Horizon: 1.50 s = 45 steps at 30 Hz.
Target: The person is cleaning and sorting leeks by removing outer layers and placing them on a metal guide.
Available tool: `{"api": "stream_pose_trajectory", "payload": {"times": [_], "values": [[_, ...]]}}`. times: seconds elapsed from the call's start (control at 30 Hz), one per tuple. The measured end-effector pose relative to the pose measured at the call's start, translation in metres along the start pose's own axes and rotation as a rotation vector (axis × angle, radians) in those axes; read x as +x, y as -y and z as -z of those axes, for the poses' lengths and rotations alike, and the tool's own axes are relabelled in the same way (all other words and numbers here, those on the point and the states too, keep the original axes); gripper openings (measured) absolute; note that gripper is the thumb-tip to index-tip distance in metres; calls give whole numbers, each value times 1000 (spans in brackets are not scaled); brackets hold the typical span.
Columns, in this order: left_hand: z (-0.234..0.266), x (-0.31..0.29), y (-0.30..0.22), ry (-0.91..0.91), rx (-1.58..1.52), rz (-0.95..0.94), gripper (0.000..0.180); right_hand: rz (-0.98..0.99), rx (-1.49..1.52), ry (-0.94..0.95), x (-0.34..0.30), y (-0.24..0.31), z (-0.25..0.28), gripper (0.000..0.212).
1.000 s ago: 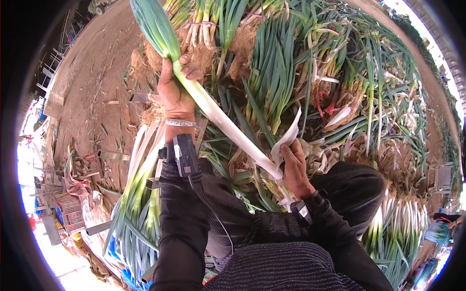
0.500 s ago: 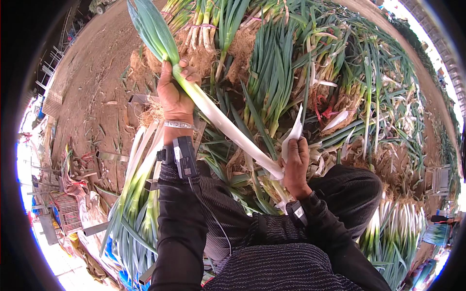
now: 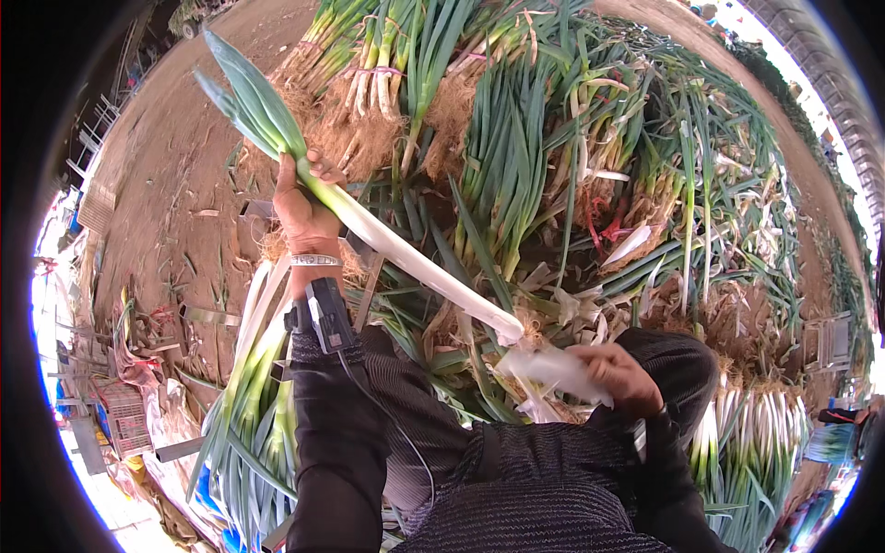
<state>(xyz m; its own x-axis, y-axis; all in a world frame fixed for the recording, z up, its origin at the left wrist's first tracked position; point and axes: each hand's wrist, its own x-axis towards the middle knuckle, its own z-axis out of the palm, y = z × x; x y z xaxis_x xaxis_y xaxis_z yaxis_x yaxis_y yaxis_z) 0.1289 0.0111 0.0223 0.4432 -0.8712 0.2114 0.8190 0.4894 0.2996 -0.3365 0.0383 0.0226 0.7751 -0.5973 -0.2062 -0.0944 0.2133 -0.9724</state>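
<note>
My left hand [image 3: 309, 210] is closed round a long leek [image 3: 419, 263] where the white shank turns green. Its leaves fan out to the upper left, and the white shank slopes down right to a root end with short brown roots. Just below that root end, my right hand [image 3: 625, 376] is smeared by motion but looks closed on a pale strip of leek peel [image 3: 553, 370]. Whether the strip still touches the stalk cannot be made out. Trimmed leeks [image 3: 247, 378] with white shanks lie beside my left forearm on a metal frame.
Tied bundles of leeks with brown roots [image 3: 378, 78] lie at the far side. A large heap of green leeks [image 3: 516, 147] and loose peel spreads ahead and right. Cleaned leeks [image 3: 749, 429] stand in a row at the right. Bare soil [image 3: 175, 203] stretches at the left.
My right hand has swung down and right with the peel, away from the shank. The leek in my left hand has shifted left and slightly down; its root end now shows.
</note>
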Motion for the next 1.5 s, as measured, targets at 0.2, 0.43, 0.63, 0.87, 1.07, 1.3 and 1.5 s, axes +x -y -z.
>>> {"api": "stream_pose_trajectory", "payload": {"times": [0.2,0.43,0.63,0.87,1.07,1.3,1.5], "values": [[-16,-5,22,-113,49,0,28,377,-728,-175,33,-11,-30,38],[-22,-6,28,-154,131,-19,27,404,-816,-210,58,-31,-47,41],[-17,-1,26,-184,135,-24,24,372,-803,-229,67,-38,-48,37],[-22,-1,32,-264,230,-46,24,295,-847,-238,75,-51,-52,32],[-20,4,35,-442,292,-91,26,436,-979,-325,71,-46,-56,34],[-15,3,38,-621,397,-188,20,568,-1146,-423,79,-58,-49,33],[-5,6,34,-727,391,-192,17,556,-1206,-498,87,-60,-38,24]]}}
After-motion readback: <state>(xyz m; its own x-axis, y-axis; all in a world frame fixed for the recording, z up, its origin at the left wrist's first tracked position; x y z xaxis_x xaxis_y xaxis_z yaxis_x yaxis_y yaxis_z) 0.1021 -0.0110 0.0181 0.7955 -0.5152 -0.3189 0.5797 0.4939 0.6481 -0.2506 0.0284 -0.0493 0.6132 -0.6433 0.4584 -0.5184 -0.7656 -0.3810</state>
